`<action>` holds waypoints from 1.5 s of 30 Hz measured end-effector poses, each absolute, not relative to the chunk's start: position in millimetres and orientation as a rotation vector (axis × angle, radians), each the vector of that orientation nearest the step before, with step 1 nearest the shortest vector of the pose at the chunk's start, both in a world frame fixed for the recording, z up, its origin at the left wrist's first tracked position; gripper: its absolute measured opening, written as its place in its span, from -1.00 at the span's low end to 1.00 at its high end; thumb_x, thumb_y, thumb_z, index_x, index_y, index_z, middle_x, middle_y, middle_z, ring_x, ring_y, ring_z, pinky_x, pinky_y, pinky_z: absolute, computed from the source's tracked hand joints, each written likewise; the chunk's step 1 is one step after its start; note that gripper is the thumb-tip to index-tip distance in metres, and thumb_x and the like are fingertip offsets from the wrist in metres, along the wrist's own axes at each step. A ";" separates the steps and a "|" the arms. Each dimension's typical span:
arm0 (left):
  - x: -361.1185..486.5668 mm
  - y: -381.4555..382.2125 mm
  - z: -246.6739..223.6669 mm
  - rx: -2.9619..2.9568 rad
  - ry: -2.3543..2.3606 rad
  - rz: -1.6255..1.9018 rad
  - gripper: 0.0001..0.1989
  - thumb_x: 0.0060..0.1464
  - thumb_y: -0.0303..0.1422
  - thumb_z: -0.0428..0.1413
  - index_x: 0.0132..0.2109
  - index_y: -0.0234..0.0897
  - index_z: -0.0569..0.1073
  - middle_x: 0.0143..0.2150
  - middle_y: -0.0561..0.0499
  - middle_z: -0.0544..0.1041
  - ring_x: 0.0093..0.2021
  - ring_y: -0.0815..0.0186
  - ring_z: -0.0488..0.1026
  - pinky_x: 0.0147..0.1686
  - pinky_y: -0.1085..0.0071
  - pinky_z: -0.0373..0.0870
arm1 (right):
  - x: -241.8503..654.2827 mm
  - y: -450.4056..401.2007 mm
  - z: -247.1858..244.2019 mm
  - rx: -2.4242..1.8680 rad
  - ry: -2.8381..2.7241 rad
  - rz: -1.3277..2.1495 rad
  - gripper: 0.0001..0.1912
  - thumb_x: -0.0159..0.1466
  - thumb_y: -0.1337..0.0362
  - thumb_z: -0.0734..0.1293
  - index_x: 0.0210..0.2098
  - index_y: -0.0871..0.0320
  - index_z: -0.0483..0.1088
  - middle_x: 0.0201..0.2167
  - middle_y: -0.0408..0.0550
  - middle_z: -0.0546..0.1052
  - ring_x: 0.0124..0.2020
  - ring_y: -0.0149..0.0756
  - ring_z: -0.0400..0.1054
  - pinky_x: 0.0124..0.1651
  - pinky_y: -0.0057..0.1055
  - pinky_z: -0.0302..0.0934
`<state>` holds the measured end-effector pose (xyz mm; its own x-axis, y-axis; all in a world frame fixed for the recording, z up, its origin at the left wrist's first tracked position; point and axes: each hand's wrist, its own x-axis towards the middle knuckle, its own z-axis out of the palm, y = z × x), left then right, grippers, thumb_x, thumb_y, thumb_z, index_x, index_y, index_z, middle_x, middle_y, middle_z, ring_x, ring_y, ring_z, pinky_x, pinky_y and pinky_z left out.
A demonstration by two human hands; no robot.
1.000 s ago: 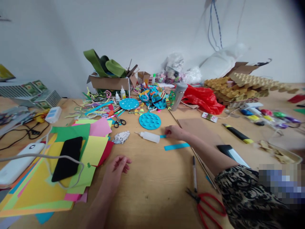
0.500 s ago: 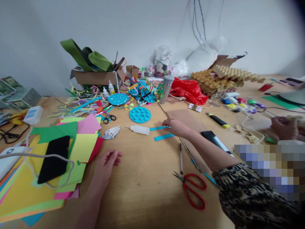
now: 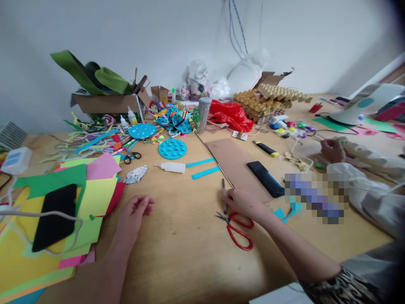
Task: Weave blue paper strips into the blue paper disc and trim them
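My right hand [image 3: 242,202] is low over the table, its curled fingers closed at the middle of a slim pen [image 3: 223,186]. The pen lies on the wood, its lower end close to the red-handled scissors [image 3: 241,240]. My left hand [image 3: 136,211] rests to the left with fingers loosely bent and apart, holding nothing. Beyond my hands, a white glue bottle [image 3: 172,167] lies on its side, and two blue paper strips [image 3: 205,172] lie to its right. Right of the pen is a brown cardboard sheet [image 3: 226,154] with a black phone-like object [image 3: 265,179] on it.
Coloured paper [image 3: 98,196] is stacked at the left under a black flat device [image 3: 55,217] and a cable. Blue discs [image 3: 172,149], small scissors [image 3: 132,157] and a steel flask [image 3: 204,116] stand or lie farther back. Another person's hand [image 3: 332,150] is at the right, near a yellow-black cutter [image 3: 265,149].
My right hand has come back from the blue strips to the pen. My left hand stays much the same. The view has turned to the right.
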<state>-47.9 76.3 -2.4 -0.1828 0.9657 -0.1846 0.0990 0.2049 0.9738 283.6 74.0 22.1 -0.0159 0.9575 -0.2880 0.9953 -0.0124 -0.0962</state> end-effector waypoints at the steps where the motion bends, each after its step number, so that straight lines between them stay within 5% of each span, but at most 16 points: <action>1: -47.8 76.5 -2.5 1.056 1.509 1.125 -0.52 -0.22 0.08 0.21 -0.37 -0.28 0.47 -0.34 -0.04 0.56 -0.42 0.30 0.44 -0.42 0.39 0.41 | 281.6 73.2 20.0 2.114 2.109 -0.415 -0.67 0.28 0.21 0.20 -0.49 0.19 0.48 -0.46 0.14 0.57 -0.46 -0.20 0.46 -0.46 -0.40 0.04; 20: -48.8 77.0 0.9 1.046 1.473 1.174 -0.62 -0.19 -0.04 0.21 -0.36 -0.28 0.46 -0.38 0.00 0.55 -0.46 0.34 0.42 -0.45 0.41 0.40 | 335.6 38.6 32.8 2.604 2.079 -0.262 -0.74 0.21 0.15 0.23 -0.48 0.12 0.45 -0.56 -0.06 0.50 -0.51 -0.29 0.36 -0.49 -0.44 0.03; 26: -50.7 78.0 -1.8 1.060 1.455 1.187 -0.62 -0.18 -0.05 0.22 -0.36 -0.29 0.47 -0.37 -0.01 0.56 -0.46 0.34 0.43 -0.45 0.40 0.41 | 343.0 -4.2 15.0 3.074 2.152 0.074 -0.67 0.27 0.06 0.19 -0.37 0.16 0.44 -0.54 -0.03 0.48 -0.51 -0.27 0.35 -0.45 -0.41 0.14; 32: -53.8 80.0 -7.6 1.052 1.467 1.165 -0.62 -0.20 -0.05 0.22 -0.35 -0.28 0.47 -0.36 0.00 0.56 -0.46 0.34 0.43 -0.43 0.40 0.40 | 366.2 -60.3 -25.8 2.756 2.333 0.778 -0.62 0.31 0.06 0.18 -0.23 0.21 0.49 -0.24 0.13 0.48 -0.20 -0.09 0.31 -0.11 -0.17 0.21; 45: -48.4 78.1 -6.2 1.123 1.505 1.192 -0.68 -0.10 -0.08 0.14 -0.34 -0.27 0.44 -0.34 -0.02 0.55 -0.45 0.34 0.43 -0.43 0.42 0.38 | 372.0 -67.4 -41.0 2.629 2.327 0.811 -0.43 0.30 -0.12 0.06 -0.08 0.23 0.36 -0.17 0.22 0.45 -0.11 0.06 0.31 -0.04 0.00 0.13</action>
